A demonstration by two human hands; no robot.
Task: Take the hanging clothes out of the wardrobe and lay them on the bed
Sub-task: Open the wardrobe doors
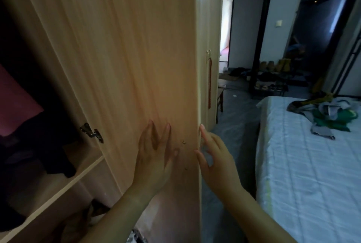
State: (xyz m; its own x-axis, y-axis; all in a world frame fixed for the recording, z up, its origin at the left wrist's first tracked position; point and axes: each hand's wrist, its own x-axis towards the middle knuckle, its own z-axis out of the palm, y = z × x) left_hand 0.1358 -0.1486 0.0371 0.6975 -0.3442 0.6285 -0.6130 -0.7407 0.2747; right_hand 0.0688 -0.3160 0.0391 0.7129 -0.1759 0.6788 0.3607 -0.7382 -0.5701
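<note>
Light wood wardrobe door (127, 57) open, left hand (154, 156) flat on its inner face, fingers straight, right hand (214, 158) at door edge, fingers loosely bent, grip unclear, pink and dark hanging clothes (17, 102) inside wardrobe left, bed (304, 164) right, clothes pile (328, 112) on it

A grey floor (234, 125) runs back to a black door frame (262, 28). On the white wall right of that frame sits a light switch (278, 23). Left of the frame a far doorway (226, 28) glows with daylight. A low black shoe rack (273, 89) stands at the far edge of the floor, with yellow boots (283, 65) on its top and paler shoes on the lower tier. Dark items (237, 72) lie on the floor left of the rack, too blurred to tell apart. Nearer, a wooden chair (220, 96) shows only in part, and a red tassel (209, 82) hangs beside it.
</note>
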